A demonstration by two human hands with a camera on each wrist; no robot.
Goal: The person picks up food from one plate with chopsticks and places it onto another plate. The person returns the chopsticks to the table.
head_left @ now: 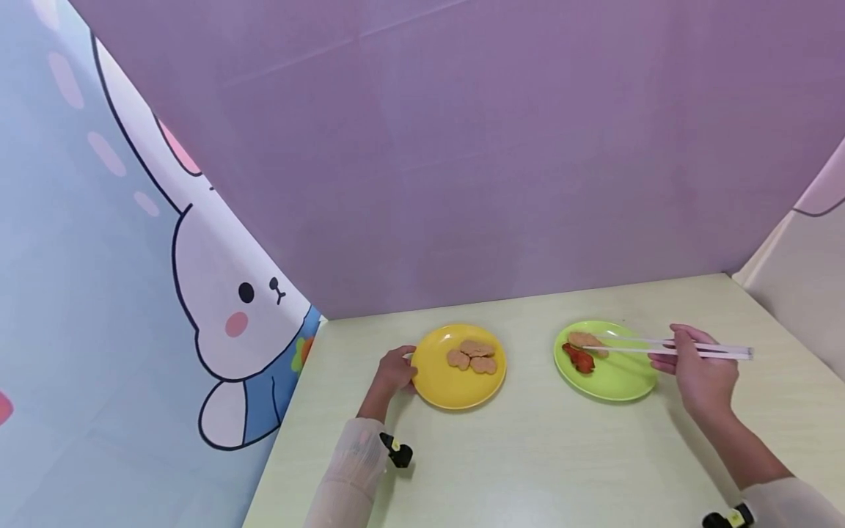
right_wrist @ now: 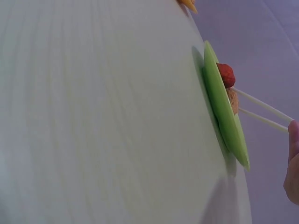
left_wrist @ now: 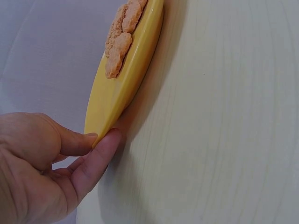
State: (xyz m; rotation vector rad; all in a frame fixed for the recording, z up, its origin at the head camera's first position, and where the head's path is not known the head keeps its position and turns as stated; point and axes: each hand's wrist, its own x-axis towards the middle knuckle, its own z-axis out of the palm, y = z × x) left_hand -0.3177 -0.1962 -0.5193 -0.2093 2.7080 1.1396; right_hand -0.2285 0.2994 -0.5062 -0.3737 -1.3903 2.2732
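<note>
My left hand (head_left: 396, 370) pinches the left rim of a yellow plate (head_left: 439, 381) between thumb and fingers, closely seen in the left wrist view. Several tan chicken nuggets (head_left: 483, 364) lie grouped on that plate. My right hand (head_left: 706, 378) holds a pair of pale chopsticks (head_left: 726, 352), which reach left over a green plate (head_left: 623, 381). Their tips are at a tan breaded piece (head_left: 581, 339) on it. Beside this piece lies a glossy red chunk (head_left: 581, 359), like a glazed chicken wing. In the right wrist view the chopsticks (right_wrist: 264, 103) stand slightly apart.
Both plates stand on a light wood-grain table (head_left: 528, 455), the yellow one left of the green one. A purple backdrop (head_left: 502, 161) rises behind the table's back edge. At left hangs a blue panel with a cartoon rabbit (head_left: 244, 315). A pale wall (head_left: 805, 279) borders the right.
</note>
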